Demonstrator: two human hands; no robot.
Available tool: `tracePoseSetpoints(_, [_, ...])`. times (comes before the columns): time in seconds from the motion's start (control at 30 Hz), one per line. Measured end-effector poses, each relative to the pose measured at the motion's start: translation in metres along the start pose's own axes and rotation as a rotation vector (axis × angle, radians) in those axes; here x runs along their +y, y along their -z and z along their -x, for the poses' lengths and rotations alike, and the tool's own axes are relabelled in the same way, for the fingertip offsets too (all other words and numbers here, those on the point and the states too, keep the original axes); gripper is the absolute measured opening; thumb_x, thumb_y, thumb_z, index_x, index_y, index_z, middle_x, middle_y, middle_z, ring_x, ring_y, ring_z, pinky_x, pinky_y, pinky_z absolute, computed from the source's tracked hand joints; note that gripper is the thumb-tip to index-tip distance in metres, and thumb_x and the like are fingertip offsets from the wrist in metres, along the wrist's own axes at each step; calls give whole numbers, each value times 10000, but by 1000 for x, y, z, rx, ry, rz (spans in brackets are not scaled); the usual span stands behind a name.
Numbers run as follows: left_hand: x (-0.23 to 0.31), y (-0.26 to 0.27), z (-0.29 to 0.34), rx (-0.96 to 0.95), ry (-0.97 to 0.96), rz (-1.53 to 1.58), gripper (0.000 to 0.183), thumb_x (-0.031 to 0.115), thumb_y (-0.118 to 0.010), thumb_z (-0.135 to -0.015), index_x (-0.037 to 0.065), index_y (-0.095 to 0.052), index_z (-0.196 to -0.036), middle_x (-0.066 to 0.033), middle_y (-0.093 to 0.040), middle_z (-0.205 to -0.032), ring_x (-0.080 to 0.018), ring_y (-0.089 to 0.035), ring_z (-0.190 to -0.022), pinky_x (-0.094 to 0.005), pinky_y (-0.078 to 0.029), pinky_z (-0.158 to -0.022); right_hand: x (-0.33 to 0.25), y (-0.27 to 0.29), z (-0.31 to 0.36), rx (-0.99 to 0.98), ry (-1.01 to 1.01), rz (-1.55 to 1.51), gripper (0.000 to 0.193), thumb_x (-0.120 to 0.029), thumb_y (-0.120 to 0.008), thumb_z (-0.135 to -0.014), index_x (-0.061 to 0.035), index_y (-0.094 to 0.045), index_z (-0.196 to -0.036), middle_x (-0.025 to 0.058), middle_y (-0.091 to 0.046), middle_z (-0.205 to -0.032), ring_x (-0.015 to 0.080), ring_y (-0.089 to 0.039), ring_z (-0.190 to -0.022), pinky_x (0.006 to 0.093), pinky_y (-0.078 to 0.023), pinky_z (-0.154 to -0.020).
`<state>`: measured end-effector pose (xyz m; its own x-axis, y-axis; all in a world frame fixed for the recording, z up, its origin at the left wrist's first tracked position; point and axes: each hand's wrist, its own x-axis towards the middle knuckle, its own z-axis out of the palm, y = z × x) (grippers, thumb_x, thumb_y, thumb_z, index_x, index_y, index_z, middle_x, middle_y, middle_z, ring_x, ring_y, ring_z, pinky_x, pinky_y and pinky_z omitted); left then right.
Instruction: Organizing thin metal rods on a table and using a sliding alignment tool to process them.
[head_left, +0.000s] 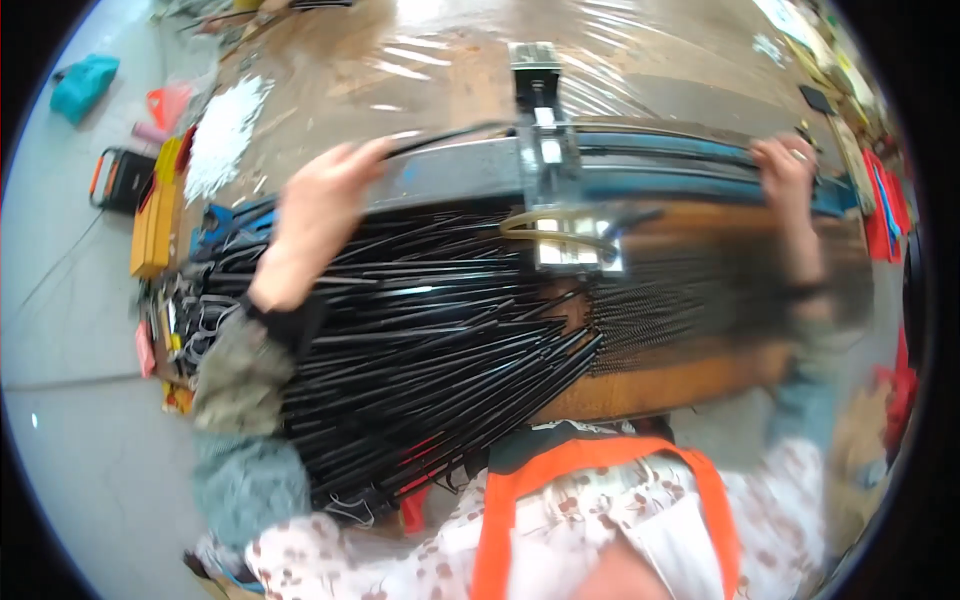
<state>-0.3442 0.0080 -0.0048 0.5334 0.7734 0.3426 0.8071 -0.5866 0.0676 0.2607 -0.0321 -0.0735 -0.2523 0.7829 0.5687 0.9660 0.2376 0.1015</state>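
My left hand (pixel 325 200) is closed on a thin black rod (pixel 450 136) that runs right toward the metal clamp-like fixture (pixel 545 150) in the middle of the bench. Motion blurs this hand a little. At the far right, my right hand (pixel 787 168) has its fingers curled together at the end of a long blue rail (pixel 665 182); what lies in them is too small to tell. Dark lengths stretch along the rail between the fixture and that hand. Below my left forearm spreads a big pile of black rods (pixel 420 340). Thin dark springs or coiled wires (pixel 650 310) lie right of it, blurred.
A yellowish hose (pixel 560 232) loops in front of the fixture. White small pieces (pixel 228 135) are heaped at the back left. A yellow box (pixel 152 225) and a black case (pixel 125 180) stand left of the bench. Red bins (pixel 880 205) sit at the right.
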Motion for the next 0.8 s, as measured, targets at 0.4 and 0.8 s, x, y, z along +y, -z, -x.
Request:
tracePoseSetpoints(0.4, [48,-86,-56,-9,-73,176,192,234,-619,-950,46,-646,-928,-146,-655,-849,-356,-650,-795,-445,-529,-714,27,-11,23,27,39,-41,58,-92,-634,-920,-37,-626,-938,108,-582,-839,291,-561,-867,401,-428,-894])
tracePoseSetpoints(0.8, [51,-94,-61,-57,-125,204,229,251,-594,-970,44,-569,-874,-187,-650,-821,-407,-644,-781,-489,-512,-652,-25,24,27,13,-25,10,352,-42,-670,-893,-96,-691,-1240,61,-694,-1229,280,-551,-1247,384,-394,-1039])
